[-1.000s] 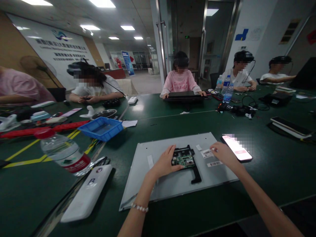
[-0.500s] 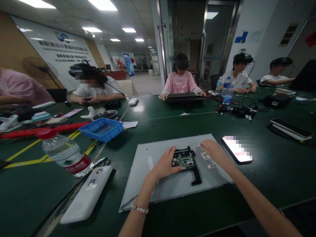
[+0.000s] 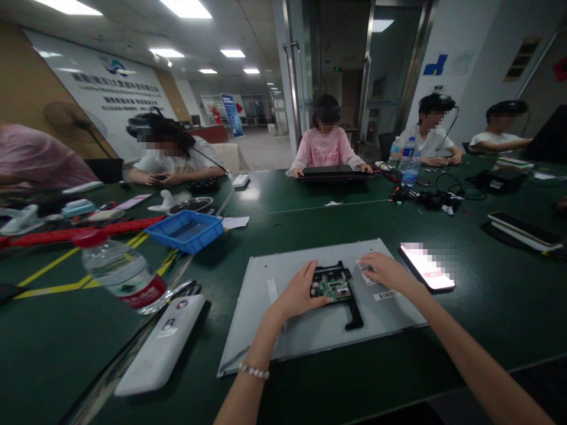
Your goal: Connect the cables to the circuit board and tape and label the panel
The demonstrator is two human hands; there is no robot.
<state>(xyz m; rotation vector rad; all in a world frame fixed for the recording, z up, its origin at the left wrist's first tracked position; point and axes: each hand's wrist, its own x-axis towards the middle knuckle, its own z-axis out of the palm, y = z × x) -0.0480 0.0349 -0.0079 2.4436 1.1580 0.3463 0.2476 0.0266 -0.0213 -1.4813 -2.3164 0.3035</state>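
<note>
While the left hand [image 3: 296,292] grasps the left side of the black frame [image 3: 354,313] between thumb and fingers, the right hand [image 3: 381,271] curls over a white label [image 3: 371,283]; whether it pinches anything, I cannot tell. The frame, carrying a green circuit board [image 3: 335,290], rests on a pale flat panel [image 3: 252,313]. It looks light and stiff, the board fragile, so the frame's edge seems the safer hold. Beneath spreads a dark green table [image 3: 274,203]; co-workers [image 3: 325,144] sit around it, with glass doors [image 3: 383,88] behind.
</note>
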